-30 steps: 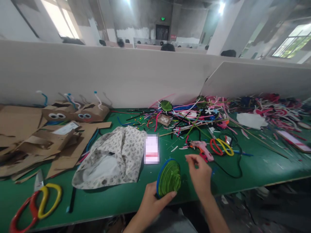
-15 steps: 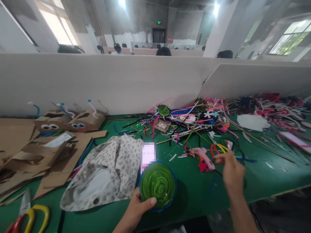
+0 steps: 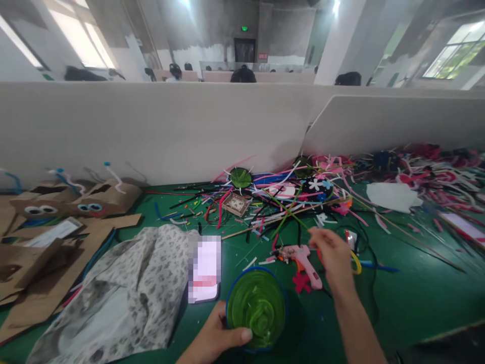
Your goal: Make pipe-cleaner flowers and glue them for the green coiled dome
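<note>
Round green piece (image 3: 254, 302), blue-rimmed, coiled in ridged spiral.

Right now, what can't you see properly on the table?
In the head view:
Left hand: some fingers are hidden behind the green coil.
Yellow handle: partly covered by the right hand.
Phone: screen blurred into blocks.
Spotted cloth: cut off by the bottom edge.

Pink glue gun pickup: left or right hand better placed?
Right, I'd say: the right hand is just beside the pink glue gun, whereas the left hand is gripping the blue-rimmed green coil. I can't tell whether the right hand holds anything.
</note>
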A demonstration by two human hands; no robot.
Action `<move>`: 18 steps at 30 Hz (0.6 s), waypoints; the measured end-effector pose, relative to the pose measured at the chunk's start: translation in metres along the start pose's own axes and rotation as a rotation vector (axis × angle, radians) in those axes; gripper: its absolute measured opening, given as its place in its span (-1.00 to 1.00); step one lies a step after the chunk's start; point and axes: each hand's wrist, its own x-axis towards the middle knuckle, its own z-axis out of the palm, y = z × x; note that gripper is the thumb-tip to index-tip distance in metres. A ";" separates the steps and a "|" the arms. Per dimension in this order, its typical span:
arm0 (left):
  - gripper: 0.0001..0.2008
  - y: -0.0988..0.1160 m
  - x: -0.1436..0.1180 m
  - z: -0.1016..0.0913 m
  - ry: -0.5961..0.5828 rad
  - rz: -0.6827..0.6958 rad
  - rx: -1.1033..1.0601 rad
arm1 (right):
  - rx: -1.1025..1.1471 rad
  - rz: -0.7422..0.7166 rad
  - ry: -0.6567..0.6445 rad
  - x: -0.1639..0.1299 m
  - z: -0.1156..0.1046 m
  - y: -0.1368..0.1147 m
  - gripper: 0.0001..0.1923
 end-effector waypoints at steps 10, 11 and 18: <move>-0.57 0.044 0.058 0.039 -0.137 0.077 0.459 | -0.440 -0.433 -0.550 -0.012 -0.002 -0.017 -0.62; -0.60 0.047 0.060 0.043 -0.145 0.097 0.506 | -0.527 -0.499 -0.650 -0.020 0.008 -0.022 -0.65; -0.65 0.049 0.059 0.040 -0.264 0.121 0.603 | -0.819 -0.667 -0.844 -0.012 0.015 -0.018 -0.74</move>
